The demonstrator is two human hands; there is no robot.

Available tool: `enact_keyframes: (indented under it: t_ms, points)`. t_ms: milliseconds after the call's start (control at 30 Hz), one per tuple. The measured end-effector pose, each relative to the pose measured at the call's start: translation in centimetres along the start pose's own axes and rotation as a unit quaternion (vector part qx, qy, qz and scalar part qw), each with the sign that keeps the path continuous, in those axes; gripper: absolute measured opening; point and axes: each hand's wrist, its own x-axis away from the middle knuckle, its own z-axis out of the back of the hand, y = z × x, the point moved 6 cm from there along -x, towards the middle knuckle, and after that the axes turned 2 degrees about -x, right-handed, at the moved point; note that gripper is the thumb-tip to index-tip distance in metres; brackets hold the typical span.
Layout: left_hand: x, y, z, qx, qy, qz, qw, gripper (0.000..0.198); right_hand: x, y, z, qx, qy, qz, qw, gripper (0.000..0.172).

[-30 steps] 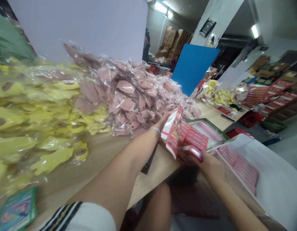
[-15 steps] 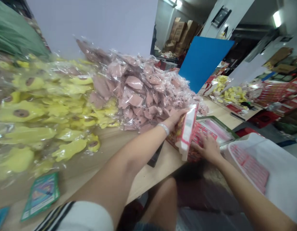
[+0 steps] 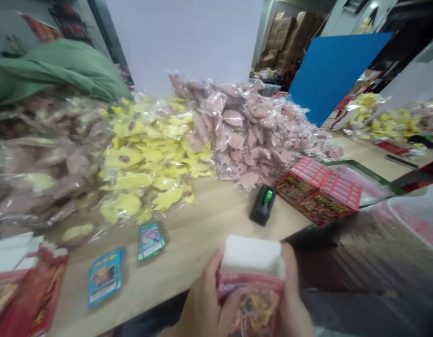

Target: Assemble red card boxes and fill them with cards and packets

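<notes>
Nearest the camera, at bottom centre: the left hand (image 3: 202,299) and right hand (image 3: 293,304) hold a red printed packet (image 3: 253,304) upright between them, just above the table edge. Both hands are closed around its sides, one on each side, and the packet is firmly gripped. The lower parts of the hands are cut off by the frame. A white block (image 3: 251,255) projects from the packet's top end; its material cannot be determined.

Beyond the hands, on the light wooden table (image 3: 202,238): a blue printed card (image 3: 106,276) and a green printed card (image 3: 151,241) lie flat, apart from each other. Red printed packaging (image 3: 34,290) lies at the lower left. A small black device with a green insert (image 3: 263,204) stands just beside two red-and-yellow boxes (image 3: 318,192). Right of the boxes is a green-rimmed tray (image 3: 364,175), and a white tub (image 3: 413,210) is at the right edge.

Further back, clear plastic bags form adjoining heaps: mixed bags (image 3: 51,159), yellow shapes (image 3: 149,159) and pink shapes (image 3: 251,131). A green cloth (image 3: 58,70) lies behind the left heap.

Farthest: a blue board (image 3: 335,77), a second table with yellow bagged goods (image 3: 381,117), and stacked cardboard boxes (image 3: 286,37).
</notes>
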Motion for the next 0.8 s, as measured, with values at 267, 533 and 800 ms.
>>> enact_keyframes:
  t_ms: [267,533,800]
  points:
    - [0.9,-4.8,-0.9,0.085,-0.125,0.053,0.987,0.012,1.1,-2.7,-5.3,-0.006,-0.153,-0.068,0.986,0.039]
    - [2.9,-6.5,-1.0,0.086,-0.124,0.077,0.985,0.077,0.4,-6.2,-7.9,0.363,-0.25,0.106,0.891,0.033]
    - [3.2,-6.3,-0.7,0.115,-0.164,0.049,0.978,0.078,0.7,-6.1,-8.7,0.36,-0.257,0.089,0.892,0.033]
